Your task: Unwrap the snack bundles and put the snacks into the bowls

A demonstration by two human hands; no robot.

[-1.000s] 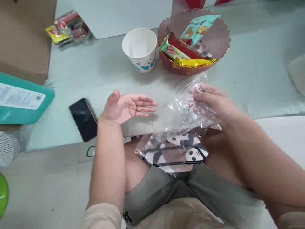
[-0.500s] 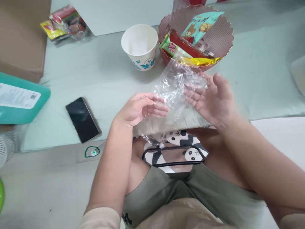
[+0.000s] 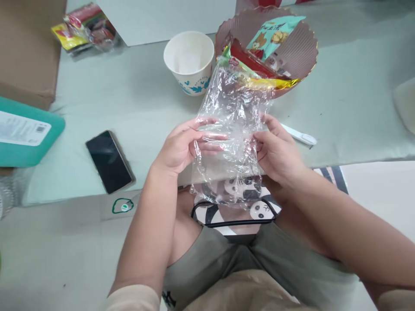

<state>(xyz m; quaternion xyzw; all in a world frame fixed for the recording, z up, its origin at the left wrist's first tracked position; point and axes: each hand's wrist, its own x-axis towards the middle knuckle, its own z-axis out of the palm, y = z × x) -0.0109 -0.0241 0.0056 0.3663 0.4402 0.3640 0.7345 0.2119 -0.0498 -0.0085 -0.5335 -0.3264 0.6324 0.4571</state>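
A crinkled sheet of clear plastic film [image 3: 238, 157], perhaps a bag, spans the space between the wearer's two hands, above the near edge of the pale green surface [image 3: 353, 112]. Its lower end hangs over a panda-patterned item [image 3: 261, 210] between the knees; its upper end overlaps the snack bowl in my view, and I cannot tell whether they touch.

The right hand [image 3: 280, 153] pinches the film's side edge between thumb and bent forefinger. The left hand [image 3: 181, 149] has its fingers nearly straight and a little spread, visible through the film; I cannot tell whether its thumb grips or merely rests there.

I judge the film almost weightless, limp and slippery, quick to cling, crease or tear. I would take it by opposite side edges, lightly, thumb against fingertip.

Just beyond stand the gold-rimmed bowl [image 3: 311, 65] of wrapped snacks and, left of it, a white paper cup [image 3: 189, 65]. A slim white implement [image 3: 301, 136] lies beside the right hand. Farther left I see a dark phone [image 3: 110, 162], a teal container [image 3: 29, 147] and more packets [image 3: 87, 28].
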